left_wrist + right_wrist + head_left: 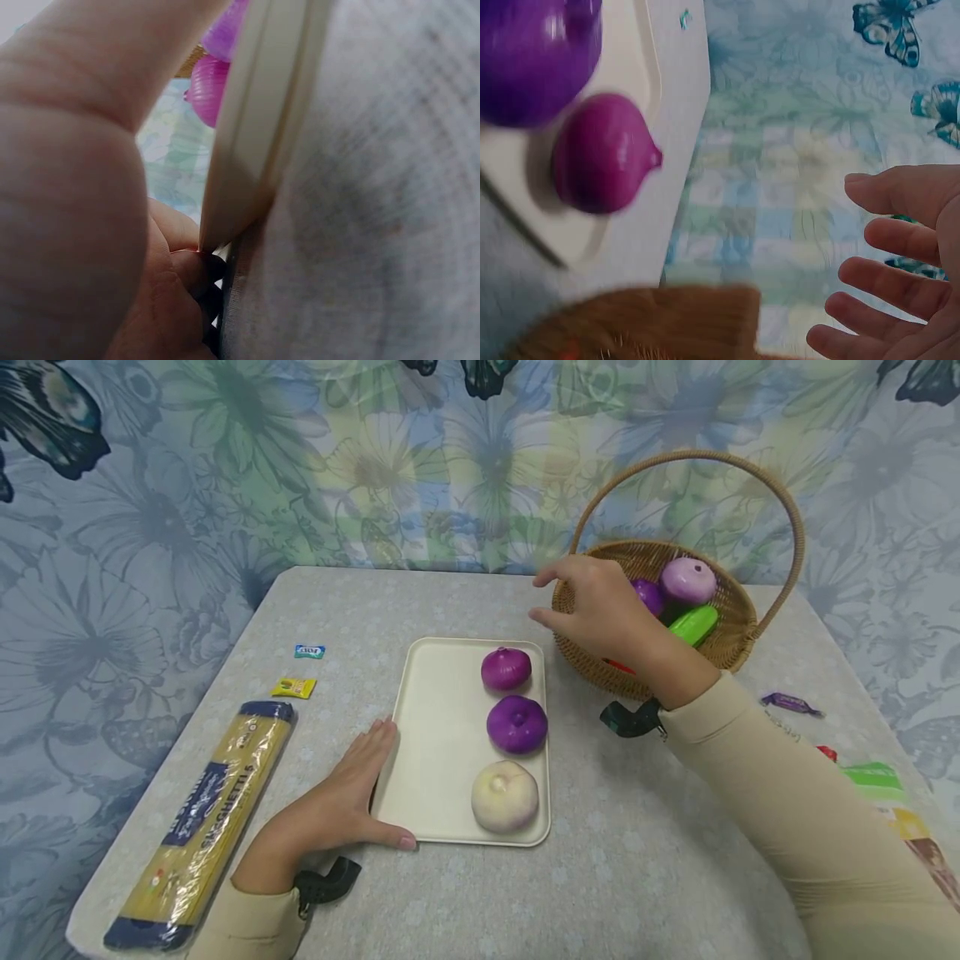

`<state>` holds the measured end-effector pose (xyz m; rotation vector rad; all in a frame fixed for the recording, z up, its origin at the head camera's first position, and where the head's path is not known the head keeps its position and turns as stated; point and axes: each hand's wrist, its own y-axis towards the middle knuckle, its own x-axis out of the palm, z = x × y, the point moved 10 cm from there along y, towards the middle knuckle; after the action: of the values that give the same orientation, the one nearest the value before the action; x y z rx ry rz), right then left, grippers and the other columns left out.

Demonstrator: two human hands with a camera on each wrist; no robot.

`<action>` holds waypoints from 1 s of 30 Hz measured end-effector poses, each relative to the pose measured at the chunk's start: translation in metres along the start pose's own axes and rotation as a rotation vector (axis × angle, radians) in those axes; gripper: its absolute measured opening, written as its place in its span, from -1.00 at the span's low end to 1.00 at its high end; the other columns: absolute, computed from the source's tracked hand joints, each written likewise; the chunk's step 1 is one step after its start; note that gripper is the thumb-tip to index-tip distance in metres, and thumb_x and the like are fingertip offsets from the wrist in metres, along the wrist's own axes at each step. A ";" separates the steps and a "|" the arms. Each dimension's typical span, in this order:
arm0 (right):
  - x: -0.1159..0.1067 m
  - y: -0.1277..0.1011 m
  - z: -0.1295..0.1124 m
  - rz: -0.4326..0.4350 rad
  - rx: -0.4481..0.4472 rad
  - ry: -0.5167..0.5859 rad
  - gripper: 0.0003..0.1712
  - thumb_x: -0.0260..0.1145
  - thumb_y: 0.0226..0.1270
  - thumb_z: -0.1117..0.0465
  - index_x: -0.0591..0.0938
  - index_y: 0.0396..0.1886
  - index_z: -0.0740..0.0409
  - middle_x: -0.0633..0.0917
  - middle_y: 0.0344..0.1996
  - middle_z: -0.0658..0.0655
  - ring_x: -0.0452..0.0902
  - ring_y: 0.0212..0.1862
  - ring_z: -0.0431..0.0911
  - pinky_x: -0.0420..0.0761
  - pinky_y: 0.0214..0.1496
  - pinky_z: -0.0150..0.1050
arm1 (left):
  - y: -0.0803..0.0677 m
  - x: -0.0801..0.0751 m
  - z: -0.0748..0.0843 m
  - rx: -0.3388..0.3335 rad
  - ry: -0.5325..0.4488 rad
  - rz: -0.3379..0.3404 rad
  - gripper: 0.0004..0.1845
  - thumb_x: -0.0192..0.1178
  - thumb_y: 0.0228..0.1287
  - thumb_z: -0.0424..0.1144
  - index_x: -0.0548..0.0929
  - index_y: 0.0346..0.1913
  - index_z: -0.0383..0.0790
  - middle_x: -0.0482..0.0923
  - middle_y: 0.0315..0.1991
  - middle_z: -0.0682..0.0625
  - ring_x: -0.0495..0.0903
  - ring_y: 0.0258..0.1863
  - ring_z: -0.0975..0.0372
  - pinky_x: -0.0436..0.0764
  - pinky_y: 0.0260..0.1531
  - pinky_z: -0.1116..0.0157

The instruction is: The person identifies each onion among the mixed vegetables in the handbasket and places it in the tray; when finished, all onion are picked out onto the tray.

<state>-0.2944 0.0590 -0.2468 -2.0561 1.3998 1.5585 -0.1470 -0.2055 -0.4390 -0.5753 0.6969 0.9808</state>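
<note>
A cream tray (pixel 442 735) lies in the middle of the table with three toy onions in a row: magenta (pixel 506 668), purple (pixel 517 724) and whitish (pixel 505 796). My left hand (pixel 352 793) lies flat against the tray's left edge (pixel 255 127), thumb along its near corner. My right hand (pixel 592 606) hovers empty, fingers spread (pixel 885 240), at the left rim of a wicker basket (pixel 731 635). In the basket lie a pale pink onion (pixel 688 580), a purple piece (pixel 648 595) and a green vegetable (pixel 693 625).
A spaghetti packet (pixel 206 827) lies at the left front. Two small sweets (pixel 294 687) (pixel 309 651) sit left of the tray. A purple wrapped candy (pixel 791 702) and coloured packets (pixel 873 777) lie on the right. Floral cloth hangs behind the table.
</note>
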 end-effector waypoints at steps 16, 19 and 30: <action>-0.032 -0.001 0.077 -0.129 0.271 -0.047 -0.44 0.41 0.51 -0.01 0.62 0.33 0.22 0.63 0.25 0.28 0.46 0.32 0.28 0.45 0.32 0.26 | 0.001 0.001 0.000 0.008 -0.004 0.000 0.71 0.66 -0.30 0.44 -0.20 0.68 -0.41 -0.35 0.70 -0.24 -0.40 0.66 -0.02 -0.33 0.58 -0.01; -0.037 -0.001 0.091 -0.172 0.304 -0.046 -0.31 0.40 0.51 -0.06 0.53 0.42 0.28 0.56 0.32 0.34 0.41 0.35 0.32 0.41 0.35 0.29 | 0.001 0.000 0.001 0.009 -0.012 0.003 0.72 0.67 -0.31 0.43 -0.21 0.68 -0.41 -0.35 0.70 -0.24 -0.39 0.66 -0.03 -0.33 0.58 0.00; -0.061 -0.010 0.143 -0.188 0.403 -0.080 0.12 0.41 0.42 -0.25 0.18 0.63 0.39 0.30 0.50 0.48 0.24 0.44 0.42 0.25 0.45 0.36 | 0.000 -0.002 0.003 0.016 -0.008 -0.005 0.70 0.66 -0.29 0.43 -0.19 0.68 -0.41 -0.34 0.69 -0.25 -0.39 0.66 -0.04 -0.32 0.58 -0.02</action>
<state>-0.3775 0.1901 -0.2592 -1.8026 1.3184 1.1585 -0.1470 -0.2043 -0.4356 -0.5587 0.6951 0.9718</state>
